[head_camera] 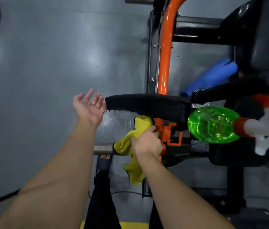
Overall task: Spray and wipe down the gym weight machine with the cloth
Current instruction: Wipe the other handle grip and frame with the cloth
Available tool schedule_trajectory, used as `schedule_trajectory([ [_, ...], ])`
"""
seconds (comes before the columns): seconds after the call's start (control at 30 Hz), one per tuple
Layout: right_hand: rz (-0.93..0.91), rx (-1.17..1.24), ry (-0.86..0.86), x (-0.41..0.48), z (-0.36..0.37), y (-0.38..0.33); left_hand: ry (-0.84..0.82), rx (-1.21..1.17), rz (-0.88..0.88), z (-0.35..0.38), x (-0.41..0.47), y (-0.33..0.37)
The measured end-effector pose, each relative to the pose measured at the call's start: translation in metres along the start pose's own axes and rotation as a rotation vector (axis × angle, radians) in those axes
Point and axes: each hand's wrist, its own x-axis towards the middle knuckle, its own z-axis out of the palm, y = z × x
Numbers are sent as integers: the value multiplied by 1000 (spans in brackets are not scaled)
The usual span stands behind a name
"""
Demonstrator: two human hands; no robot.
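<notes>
The weight machine has an orange tube [164,60] running down the middle and a black padded roller [147,104] lying across it. My right hand [147,143] grips a yellow cloth [135,171] and presses it against the orange bracket [171,133] below the roller. My left hand [89,106] is raised palm up with relaxed fingers, just left of the roller's end, holding nothing. A green spray bottle [213,124] with a red and white trigger head [265,128] lies on its side on the machine at the right.
A grey floor [48,63] lies to the left, wet beneath the roller. A steel bar end [103,149] sticks out at lower middle. Blue foam rolls [213,76] and black seat pads [262,38] sit at the right. My sandalled foot [104,162] stands below. A yellow floor line [130,224] crosses the bottom.
</notes>
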Motion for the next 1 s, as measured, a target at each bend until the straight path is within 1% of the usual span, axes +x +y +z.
schedule_trajectory([
  [0.07, 12, -35, 79, 6, -1, -9, -34, 370, -40, 7, 9, -2],
  [0.13, 16, -57, 134, 8, 0, -18, -114, 797, -1, 5, 12, -2],
  [0.17, 15, -61, 148, 8, 0, -21, -160, 955, 32, 0, 13, 0],
  [0.2, 16, -57, 169, 8, 1, -21, -218, 1060, 54, -4, 14, 2],
  [0.23, 13, -46, 201, 8, 3, -21, -268, 1111, 59, -8, 16, 4],
  [0.27, 5, -41, 237, 7, 7, -21, -292, 1122, 53, -12, 18, 7],
  [0.3, -13, -45, 279, 7, 8, -20, -283, 1103, 44, -13, 20, 9],
  [0.33, -28, -54, 323, 5, 12, -20, -264, 1057, 24, -16, 21, 11],
  [0.37, -48, -69, 367, 3, 17, -20, -241, 956, -16, -19, 23, 12],
  [0.4, -60, -81, 403, 0, 23, -20, -224, 775, -82, -22, 25, 11],
  [0.47, -68, -62, 500, -5, 34, -18, -189, 171, -188, -24, 28, 9],
  [0.5, -69, -32, 548, -8, 38, -16, -153, -129, -193, -22, 30, 5],
  [0.53, -67, 6, 585, -11, 42, -13, -99, -359, -180, -18, 31, -1],
  [0.57, -65, 41, 623, -15, 44, -9, -44, -524, -172, -11, 32, -12],
  [0.63, -68, 105, 685, -22, 48, 1, 13, -684, -173, 14, 28, -41],
  [0.67, -69, 143, 699, -26, 50, 4, 16, -691, -182, 29, 26, -56],
  [0.7, -71, 182, 692, -29, 53, 7, 11, -644, -202, 44, 19, -70],
  [0.73, -63, 232, 682, -32, 56, 13, 5, -503, -213, 57, 14, -87],
  [0.77, -62, 276, 662, -34, 59, 13, 11, -299, -195, 65, 12, -93],
  [0.8, -49, 319, 638, -36, 61, 18, -1, -1, -116, 66, 8, -103],
  [0.83, -30, 368, 584, -39, 60, 24, -40, 331, 43, 63, 6, -108],
  [0.87, -25, 413, 496, -40, 59, 27, -101, 645, 260, 55, 9, -108],
  [0.9, -14, 485, 406, -43, 58, 32, -207, 906, 446, 44, 12, -106],
  [0.93, -9, 564, 344, -45, 58, 39, -346, 1114, 561, 31, 17, -101],
  [0.97, -7, 638, 303, -48, 60, 43, -482, 1257, 589, 16, 23, -91],
  [1.0, 7, 709, 289, -54, 62, 48, -582, 1367, 563, 3, 31, -81],
])
